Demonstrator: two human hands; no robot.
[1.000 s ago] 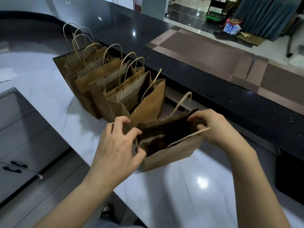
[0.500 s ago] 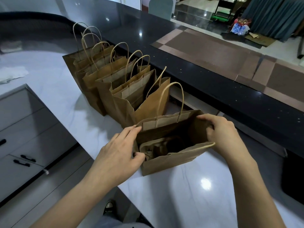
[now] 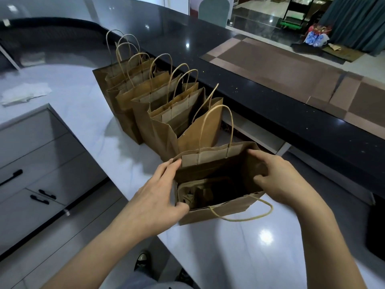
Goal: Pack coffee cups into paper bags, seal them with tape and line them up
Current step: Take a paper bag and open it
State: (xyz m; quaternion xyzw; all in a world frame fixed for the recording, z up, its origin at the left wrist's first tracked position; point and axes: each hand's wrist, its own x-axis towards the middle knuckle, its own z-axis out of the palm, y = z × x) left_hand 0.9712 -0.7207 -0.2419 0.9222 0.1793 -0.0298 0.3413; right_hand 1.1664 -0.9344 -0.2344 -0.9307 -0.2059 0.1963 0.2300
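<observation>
I had the nearest paper bag (image 3: 210, 213) standing on the white counter (image 3: 229, 257), its open mouth running left to right between my hands. My left hand (image 3: 154, 203) lay against the left wall, fingers nearly straight along it, thumb hooked over the near rim. My right hand (image 3: 277, 180) pinched the right rim, thumb inside. A moulded cup carrier (image 3: 191, 195) sat low inside, toward my left; cups I could not make out. Closing the mouth, I judged, meant bringing near rim to far.
</observation>
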